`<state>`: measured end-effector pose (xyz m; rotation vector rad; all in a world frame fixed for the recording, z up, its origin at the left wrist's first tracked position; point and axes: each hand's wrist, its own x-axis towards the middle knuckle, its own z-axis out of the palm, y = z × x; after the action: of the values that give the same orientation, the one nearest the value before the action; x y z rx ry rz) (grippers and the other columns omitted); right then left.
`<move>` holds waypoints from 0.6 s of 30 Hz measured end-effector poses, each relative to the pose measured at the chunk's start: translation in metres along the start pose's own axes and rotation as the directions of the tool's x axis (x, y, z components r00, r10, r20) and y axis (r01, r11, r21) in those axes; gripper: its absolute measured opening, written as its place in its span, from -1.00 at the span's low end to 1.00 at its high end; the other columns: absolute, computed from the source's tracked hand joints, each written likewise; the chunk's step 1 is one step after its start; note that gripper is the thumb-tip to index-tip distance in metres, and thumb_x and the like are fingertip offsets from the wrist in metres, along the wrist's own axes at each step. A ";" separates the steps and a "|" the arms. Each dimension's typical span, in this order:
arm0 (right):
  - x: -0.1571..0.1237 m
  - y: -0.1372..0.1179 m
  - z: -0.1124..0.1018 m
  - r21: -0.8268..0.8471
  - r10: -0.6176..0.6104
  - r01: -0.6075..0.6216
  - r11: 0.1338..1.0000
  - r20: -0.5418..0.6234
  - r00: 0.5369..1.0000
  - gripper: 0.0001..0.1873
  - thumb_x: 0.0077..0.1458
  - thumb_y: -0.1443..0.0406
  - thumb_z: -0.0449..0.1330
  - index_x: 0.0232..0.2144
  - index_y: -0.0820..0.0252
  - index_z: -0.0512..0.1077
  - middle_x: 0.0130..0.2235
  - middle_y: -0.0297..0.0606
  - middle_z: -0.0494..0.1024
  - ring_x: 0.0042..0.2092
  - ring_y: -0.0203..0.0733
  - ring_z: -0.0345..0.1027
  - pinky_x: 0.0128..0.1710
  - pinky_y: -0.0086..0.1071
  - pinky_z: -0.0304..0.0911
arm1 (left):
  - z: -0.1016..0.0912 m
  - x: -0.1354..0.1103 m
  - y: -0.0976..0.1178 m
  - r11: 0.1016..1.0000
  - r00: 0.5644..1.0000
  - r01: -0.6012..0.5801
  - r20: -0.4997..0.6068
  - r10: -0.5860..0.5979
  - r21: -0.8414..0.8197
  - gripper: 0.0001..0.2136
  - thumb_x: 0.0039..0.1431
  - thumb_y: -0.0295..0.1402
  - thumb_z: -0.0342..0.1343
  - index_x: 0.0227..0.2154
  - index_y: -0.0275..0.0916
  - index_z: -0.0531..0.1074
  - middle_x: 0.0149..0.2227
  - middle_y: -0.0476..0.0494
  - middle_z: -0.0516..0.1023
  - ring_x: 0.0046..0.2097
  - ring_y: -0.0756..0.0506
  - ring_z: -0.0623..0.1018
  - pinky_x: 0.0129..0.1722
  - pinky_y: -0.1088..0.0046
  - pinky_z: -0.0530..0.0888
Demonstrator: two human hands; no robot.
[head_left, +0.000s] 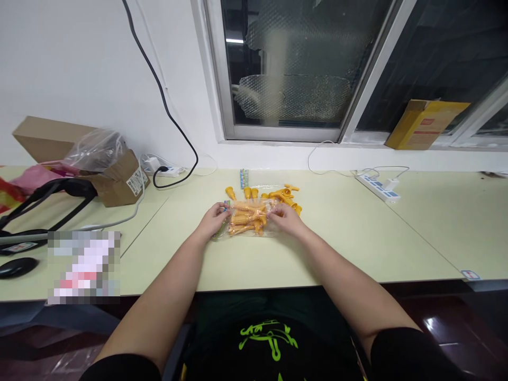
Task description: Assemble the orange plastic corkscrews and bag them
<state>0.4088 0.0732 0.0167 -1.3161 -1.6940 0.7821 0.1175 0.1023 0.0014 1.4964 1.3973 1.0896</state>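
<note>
A clear plastic bag (246,218) with several orange-yellow plastic pieces inside lies over the table, between my two hands. My left hand (215,218) pinches its left end, where a coloured strip shows. At its right end, the fingers of my right hand (284,217) are closed on the plastic. Just behind it are loose yellow plastic pieces (286,194), some of them cone-shaped (230,192). Another clear bag (265,179) with a blue-green printed strip (244,179) lies at the back. The exact kind of the pieces is unclear.
On the left stand an open cardboard box (121,182) with plastic wrap, a black frame-like object (75,186) and a black mouse (18,268). A power strip (378,188) lies to the right. A black cable (166,106) hangs along the wall; a yellow envelope (426,126) leans against the window.
</note>
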 end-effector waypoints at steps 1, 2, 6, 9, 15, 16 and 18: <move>-0.001 -0.001 0.000 -0.080 -0.015 0.010 0.997 -0.059 0.998 -0.75 0.10 0.09 0.27 -0.40 0.14 0.60 -0.19 -0.16 0.54 -0.07 0.00 0.42 0.04 -0.12 0.31 | -0.001 0.001 -0.002 1.000 1.000 0.004 -0.021 -0.004 0.002 -0.69 -0.07 -0.24 0.23 -0.23 -0.21 0.42 -0.49 0.06 0.43 -0.44 -0.03 0.42 -0.39 0.47 0.33; -0.002 -0.003 -0.001 -0.131 -0.008 -0.005 0.991 -0.100 0.995 -0.78 0.09 0.12 0.27 -0.38 0.15 0.59 -0.15 -0.14 0.52 -0.04 0.01 0.41 0.08 -0.11 0.28 | -0.002 0.002 -0.004 1.000 0.999 0.005 -0.040 -0.005 0.009 -0.74 -0.07 -0.28 0.19 -0.27 -0.20 0.40 -0.51 0.08 0.39 -0.46 -0.02 0.39 -0.42 0.47 0.30; -0.004 -0.014 -0.003 -0.275 0.067 -0.081 0.958 -0.060 0.996 -0.80 0.18 0.17 0.21 -0.35 0.14 0.57 -0.12 -0.15 0.54 0.02 -0.01 0.40 0.09 -0.16 0.27 | -0.007 0.000 -0.008 0.983 0.992 0.002 -0.125 0.021 0.186 -0.88 -0.09 -0.38 0.12 -0.42 -0.17 0.35 -0.56 0.09 0.32 -0.49 -0.01 0.33 -0.46 0.46 0.23; 0.000 -0.026 -0.004 -0.429 0.136 -0.130 0.894 -0.017 0.991 -0.79 0.22 0.17 0.20 -0.38 0.12 0.56 -0.20 -0.19 0.58 -0.02 -0.01 0.42 0.02 -0.20 0.28 | -0.010 -0.006 -0.004 0.940 0.977 0.049 -0.210 0.024 0.337 -0.89 -0.07 -0.37 0.14 -0.41 -0.15 0.38 -0.54 0.07 0.38 -0.46 -0.04 0.37 -0.43 0.44 0.24; 0.005 -0.041 -0.002 -0.610 0.203 -0.168 0.775 -0.011 0.979 -0.77 0.26 0.16 0.15 -0.30 0.08 0.58 -0.11 -0.15 0.58 -0.05 -0.04 0.45 -0.08 -0.26 0.30 | -0.013 -0.011 0.003 0.926 0.975 0.067 -0.221 0.018 0.371 -0.89 -0.04 -0.37 0.13 -0.38 -0.14 0.39 -0.51 0.06 0.42 -0.42 -0.05 0.41 -0.40 0.44 0.28; 0.005 -0.042 -0.002 -0.618 0.225 -0.170 0.768 0.011 0.974 -0.74 0.28 0.15 0.12 -0.26 0.07 0.59 -0.08 -0.14 0.57 -0.05 -0.04 0.45 -0.09 -0.25 0.31 | -0.013 -0.011 0.003 0.924 0.979 0.060 -0.204 0.019 0.377 -0.90 -0.04 -0.38 0.13 -0.39 -0.14 0.39 -0.51 0.06 0.42 -0.43 -0.05 0.41 -0.40 0.44 0.28; 0.004 -0.041 -0.001 -0.633 0.267 -0.164 0.757 0.070 0.961 -0.67 0.33 0.12 0.05 -0.18 0.06 0.59 -0.04 -0.13 0.58 -0.03 -0.01 0.46 -0.09 -0.23 0.33 | -0.013 -0.010 0.003 0.917 0.984 0.058 -0.177 0.014 0.394 -0.91 -0.06 -0.39 0.12 -0.42 -0.15 0.38 -0.52 0.06 0.42 -0.44 -0.04 0.40 -0.41 0.44 0.27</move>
<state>0.3908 0.0665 0.0534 -1.9787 -2.0501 0.4594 0.1060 0.0925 0.0073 1.6917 1.8418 0.9811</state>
